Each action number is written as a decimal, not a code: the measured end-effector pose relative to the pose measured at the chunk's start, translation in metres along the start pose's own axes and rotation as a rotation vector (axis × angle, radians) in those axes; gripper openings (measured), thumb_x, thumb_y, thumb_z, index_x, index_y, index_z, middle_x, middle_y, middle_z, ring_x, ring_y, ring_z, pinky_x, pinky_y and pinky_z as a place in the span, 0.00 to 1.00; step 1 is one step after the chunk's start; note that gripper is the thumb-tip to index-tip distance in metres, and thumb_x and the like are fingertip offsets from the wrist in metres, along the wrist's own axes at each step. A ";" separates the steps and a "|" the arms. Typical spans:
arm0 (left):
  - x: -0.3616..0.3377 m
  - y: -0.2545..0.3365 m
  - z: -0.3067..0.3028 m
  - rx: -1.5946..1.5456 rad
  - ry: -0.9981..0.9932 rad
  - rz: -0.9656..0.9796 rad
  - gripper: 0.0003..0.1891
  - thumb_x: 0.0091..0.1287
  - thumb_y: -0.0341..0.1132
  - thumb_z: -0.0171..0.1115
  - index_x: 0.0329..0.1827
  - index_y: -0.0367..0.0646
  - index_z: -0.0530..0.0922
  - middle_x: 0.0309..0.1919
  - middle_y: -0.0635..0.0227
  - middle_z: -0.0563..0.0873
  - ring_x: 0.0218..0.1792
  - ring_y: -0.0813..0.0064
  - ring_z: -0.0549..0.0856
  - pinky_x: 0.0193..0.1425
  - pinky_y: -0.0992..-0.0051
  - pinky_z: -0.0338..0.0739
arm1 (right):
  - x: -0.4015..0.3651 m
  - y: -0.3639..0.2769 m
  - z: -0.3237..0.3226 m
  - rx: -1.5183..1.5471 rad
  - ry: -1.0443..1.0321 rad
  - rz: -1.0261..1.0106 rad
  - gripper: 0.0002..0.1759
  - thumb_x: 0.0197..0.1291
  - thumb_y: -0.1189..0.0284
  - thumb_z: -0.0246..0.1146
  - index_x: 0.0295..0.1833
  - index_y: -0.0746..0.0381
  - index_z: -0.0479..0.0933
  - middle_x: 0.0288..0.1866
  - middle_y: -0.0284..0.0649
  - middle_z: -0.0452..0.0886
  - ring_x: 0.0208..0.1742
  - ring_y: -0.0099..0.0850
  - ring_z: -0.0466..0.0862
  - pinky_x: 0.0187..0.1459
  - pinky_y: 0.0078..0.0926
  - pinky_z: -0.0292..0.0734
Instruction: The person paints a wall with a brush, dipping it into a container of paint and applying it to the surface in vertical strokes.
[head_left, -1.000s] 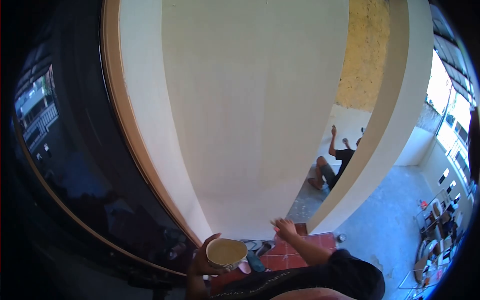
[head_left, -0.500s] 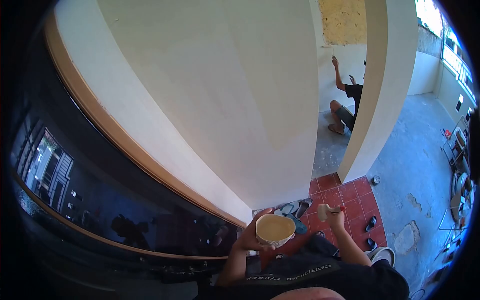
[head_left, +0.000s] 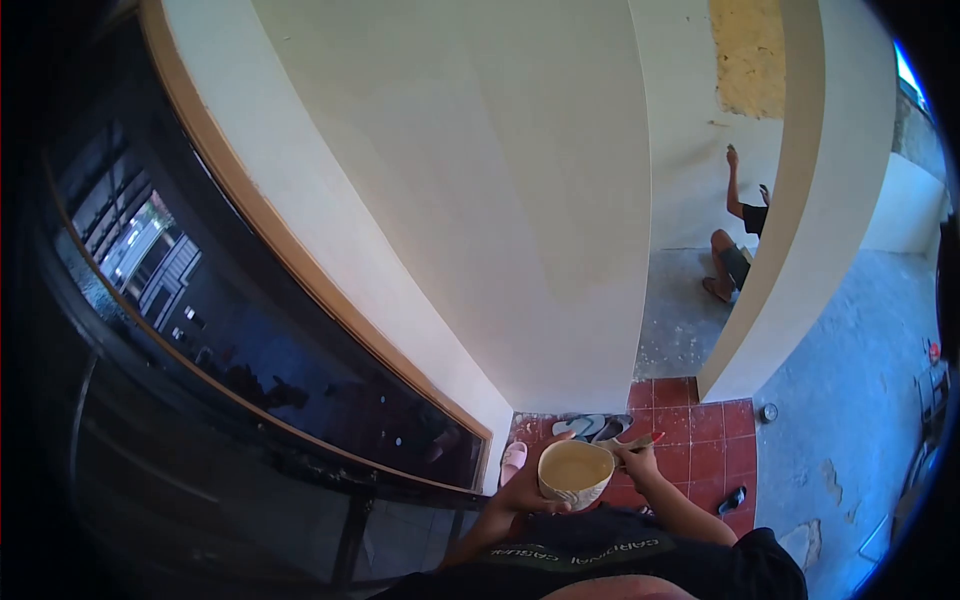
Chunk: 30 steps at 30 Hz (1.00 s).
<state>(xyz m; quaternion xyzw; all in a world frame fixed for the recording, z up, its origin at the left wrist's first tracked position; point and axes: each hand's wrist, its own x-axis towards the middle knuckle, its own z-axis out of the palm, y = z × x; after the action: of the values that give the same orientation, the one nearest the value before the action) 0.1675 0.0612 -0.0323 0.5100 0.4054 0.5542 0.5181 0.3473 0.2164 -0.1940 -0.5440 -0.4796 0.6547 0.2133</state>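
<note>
My left hand (head_left: pixel 527 490) is wrapped round a tub (head_left: pixel 577 497) with a pale, patterned outside, held in front of my chest. Cream-coloured paint (head_left: pixel 575 468) lies inside it. In my right hand (head_left: pixel 640 462) is a paintbrush (head_left: pixel 642 441) with a red-tipped handle. Its head end overlaps the tub's right rim in this view, and the fingers partly cover it. Ahead of both hands rises a broad off-white wall (head_left: pixel 480 200).
A dark window (head_left: pixel 330 360) with a wooden frame runs along the left. Several shoes lie on red floor tiles (head_left: pixel 675 425), including a pink slipper (head_left: pixel 513 462). Beyond a pillar (head_left: pixel 790 240), another person (head_left: pixel 745 225) crouches by a wall. A small can (head_left: pixel 768 412) stands nearby.
My right hand has brought the paintbrush left to the tub's rim. The tub has shifted slightly right in view. My view has swung left, and the scene sits further right.
</note>
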 end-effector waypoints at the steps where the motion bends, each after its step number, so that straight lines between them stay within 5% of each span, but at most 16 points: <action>1: 0.004 -0.004 0.012 -0.022 0.028 0.009 0.62 0.44 0.40 0.82 0.77 0.38 0.45 0.71 0.56 0.62 0.73 0.67 0.61 0.74 0.64 0.56 | 0.002 -0.001 -0.012 0.023 -0.014 -0.032 0.18 0.51 0.70 0.69 0.44 0.72 0.78 0.40 0.45 0.84 0.37 0.33 0.85 0.36 0.30 0.80; 8: 0.031 0.004 0.073 0.154 0.068 -0.028 0.65 0.41 0.45 0.84 0.77 0.38 0.45 0.70 0.57 0.63 0.71 0.68 0.64 0.73 0.65 0.57 | 0.049 0.024 -0.070 0.090 -0.121 -0.008 0.16 0.56 0.75 0.64 0.49 0.69 0.73 0.40 0.44 0.81 0.35 0.33 0.84 0.31 0.30 0.83; 13: 0.042 0.014 0.085 0.210 0.132 -0.019 0.66 0.40 0.46 0.84 0.77 0.37 0.45 0.70 0.57 0.63 0.71 0.67 0.64 0.73 0.65 0.57 | 0.020 -0.018 -0.084 0.122 -0.240 0.070 0.14 0.57 0.70 0.66 0.46 0.63 0.73 0.37 0.40 0.80 0.30 0.29 0.81 0.25 0.24 0.76; 30: 0.061 0.004 0.118 0.101 0.230 -0.010 0.66 0.39 0.47 0.84 0.77 0.37 0.46 0.70 0.57 0.63 0.70 0.67 0.64 0.73 0.65 0.57 | 0.009 -0.031 -0.113 0.280 -0.383 0.075 0.14 0.58 0.69 0.63 0.48 0.63 0.76 0.39 0.40 0.81 0.35 0.31 0.82 0.33 0.28 0.76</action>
<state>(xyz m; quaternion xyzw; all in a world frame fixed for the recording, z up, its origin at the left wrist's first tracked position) 0.2865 0.1115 -0.0020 0.4663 0.4922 0.5853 0.4446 0.4406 0.2829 -0.1660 -0.3922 -0.3952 0.8136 0.1674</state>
